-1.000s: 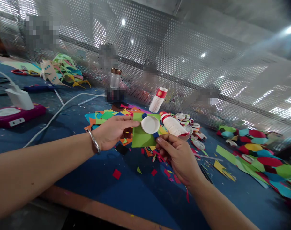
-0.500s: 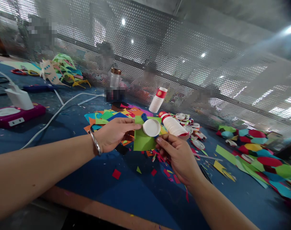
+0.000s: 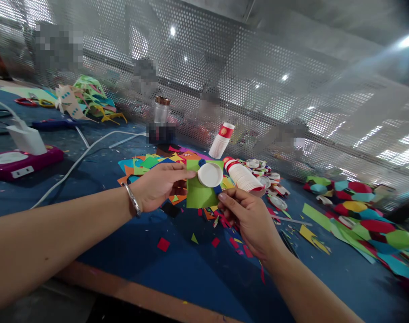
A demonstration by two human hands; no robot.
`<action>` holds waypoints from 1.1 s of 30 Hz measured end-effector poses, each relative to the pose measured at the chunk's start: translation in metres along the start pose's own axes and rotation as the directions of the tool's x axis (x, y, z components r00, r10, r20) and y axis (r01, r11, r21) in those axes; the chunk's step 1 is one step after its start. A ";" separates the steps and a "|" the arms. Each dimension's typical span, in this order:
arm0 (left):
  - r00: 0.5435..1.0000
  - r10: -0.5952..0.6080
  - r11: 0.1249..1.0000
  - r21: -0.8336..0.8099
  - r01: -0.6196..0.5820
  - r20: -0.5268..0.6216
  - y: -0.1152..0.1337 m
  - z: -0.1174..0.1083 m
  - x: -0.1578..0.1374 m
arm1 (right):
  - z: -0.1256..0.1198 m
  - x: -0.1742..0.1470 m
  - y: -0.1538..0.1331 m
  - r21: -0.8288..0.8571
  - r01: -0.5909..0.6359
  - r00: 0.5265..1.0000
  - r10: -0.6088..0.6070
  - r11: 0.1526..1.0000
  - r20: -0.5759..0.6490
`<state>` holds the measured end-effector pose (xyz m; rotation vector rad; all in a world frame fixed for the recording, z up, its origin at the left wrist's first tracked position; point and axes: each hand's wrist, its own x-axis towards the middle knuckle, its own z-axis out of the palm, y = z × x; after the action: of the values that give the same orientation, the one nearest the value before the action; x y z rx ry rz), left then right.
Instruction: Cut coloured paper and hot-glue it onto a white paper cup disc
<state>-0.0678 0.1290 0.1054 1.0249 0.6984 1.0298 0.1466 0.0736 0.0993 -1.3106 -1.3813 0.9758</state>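
two hands hold a green paper square above the blue tabletop. the left hand has its grip pinched on the square's nine o'clock edge; the right hand has its grip pinched on the edge near four o'clock, beside a blue piece. a shallow white round piece sits against the green, another blue bit showing at its eleven o'clock. beyond, one cup stack stands at one o'clock; another stack lies near three.
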 end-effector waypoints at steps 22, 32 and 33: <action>0.960 -0.167 0.962 0.250 0.109 0.223 -0.003 -0.001 -0.004 | -0.002 0.001 0.004 0.159 -0.034 0.994 0.017 0.987 0.107; 0.922 -0.199 0.956 0.273 0.108 0.333 -0.011 0.001 -0.006 | -0.007 0.004 0.005 0.188 -0.040 0.996 0.024 0.981 0.086; 0.925 -0.201 0.955 0.275 0.112 0.322 -0.012 0.002 -0.006 | -0.008 0.004 0.005 0.180 -0.040 0.996 0.024 0.983 0.088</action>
<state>-0.0644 0.1213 0.0952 1.3106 0.6161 0.6053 0.1554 0.0777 0.0966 -1.1693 -1.3050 1.1636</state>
